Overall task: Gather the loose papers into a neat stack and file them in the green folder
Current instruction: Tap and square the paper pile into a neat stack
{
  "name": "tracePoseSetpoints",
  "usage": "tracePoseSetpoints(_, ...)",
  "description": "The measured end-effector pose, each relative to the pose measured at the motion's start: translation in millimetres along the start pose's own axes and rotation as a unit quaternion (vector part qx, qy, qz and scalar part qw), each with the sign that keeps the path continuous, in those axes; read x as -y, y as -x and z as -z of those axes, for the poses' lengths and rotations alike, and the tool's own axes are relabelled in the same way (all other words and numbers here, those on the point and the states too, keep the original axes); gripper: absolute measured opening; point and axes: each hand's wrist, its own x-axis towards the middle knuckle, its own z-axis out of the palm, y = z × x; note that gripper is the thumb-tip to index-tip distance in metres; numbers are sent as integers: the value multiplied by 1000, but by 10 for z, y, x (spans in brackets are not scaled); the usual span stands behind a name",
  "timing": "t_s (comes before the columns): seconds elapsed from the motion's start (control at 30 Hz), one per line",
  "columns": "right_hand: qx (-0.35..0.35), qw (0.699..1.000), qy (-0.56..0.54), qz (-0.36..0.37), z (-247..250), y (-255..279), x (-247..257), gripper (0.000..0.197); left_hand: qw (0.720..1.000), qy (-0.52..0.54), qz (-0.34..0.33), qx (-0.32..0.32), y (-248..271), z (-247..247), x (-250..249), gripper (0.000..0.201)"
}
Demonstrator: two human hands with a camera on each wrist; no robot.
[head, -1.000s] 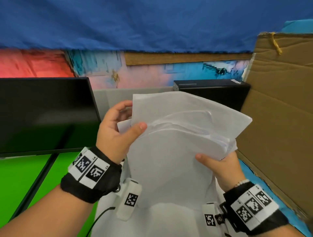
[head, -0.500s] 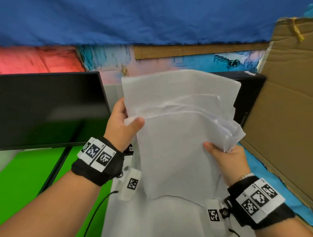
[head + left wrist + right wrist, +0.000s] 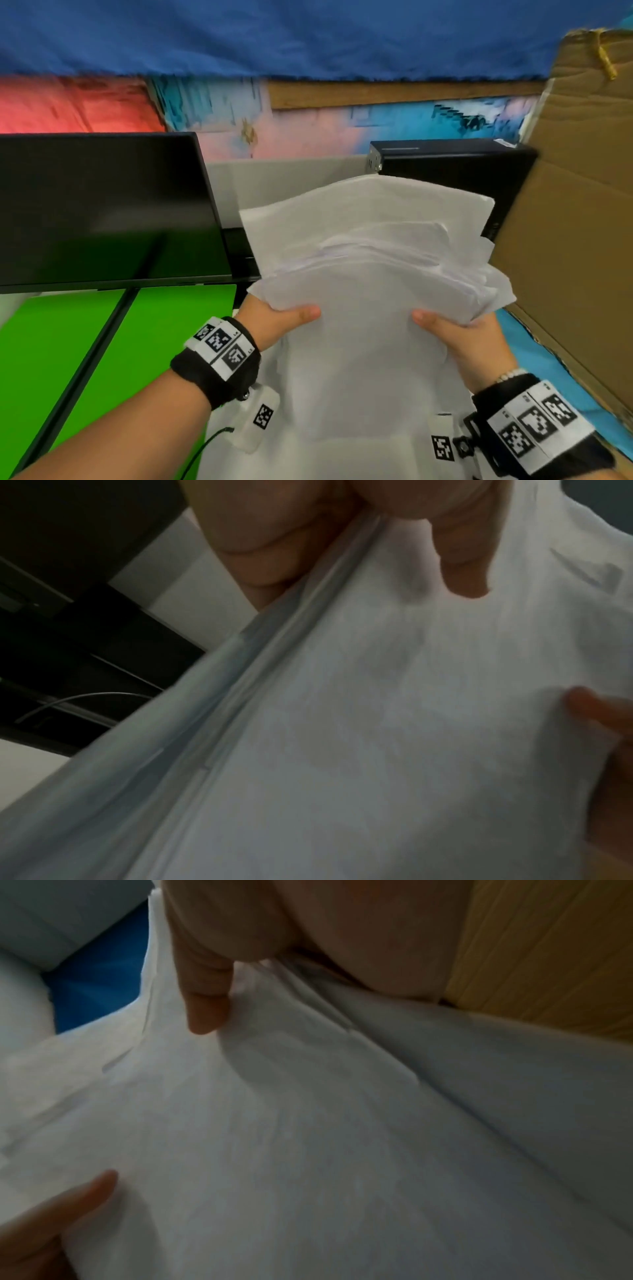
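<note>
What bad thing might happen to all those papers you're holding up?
The papers are fanned out with uneven edges, so loose sheets might slide out and drop. The left hand and right hand pinch only the near edge, so the far end may flop or crease. The cardboard stands close and could snag a corner.

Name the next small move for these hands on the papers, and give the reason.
Probably tap the papers on edge against the desk to square them. The left hand and right hand grip the near corners, yet the far edges fan out unevenly, so the stack does not look neat enough for the green folder lying to the left.
</note>
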Motion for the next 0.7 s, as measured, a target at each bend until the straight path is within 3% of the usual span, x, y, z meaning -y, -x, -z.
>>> tracePoseSetpoints(0.1,-67,997,15,21,-23,20,50,33,997,-1,-43,-68,40,-127,-84,49)
tracePoseSetpoints(0.13,-75,997,8,35,-46,45,113,22,995,5,-57,-83,53,-153,-155,48)
tracePoseSetpoints(0.3,-36,991,-44,118,-125,156,313,28,986,48,-128,-92,124,-138,-442,48)
tracePoseSetpoints(0.4,-26,991,-7,132,-142,152,313,66,989,72,-104,-80,144,-166,-382,60)
tracePoseSetpoints(0.5,-60,983,4,171,-161,137,334,68,993,64,-72,-72,189,-206,-277,59)
tracePoseSetpoints(0.6,-64,947,69,306,-197,140,453,70,994,61,-64,-69,184,-166,-237,62)
tracePoseSetpoints(0.7,-48,888,205,408,-219,101,582,41,994,50,-65,-69,149,-104,-212,69)
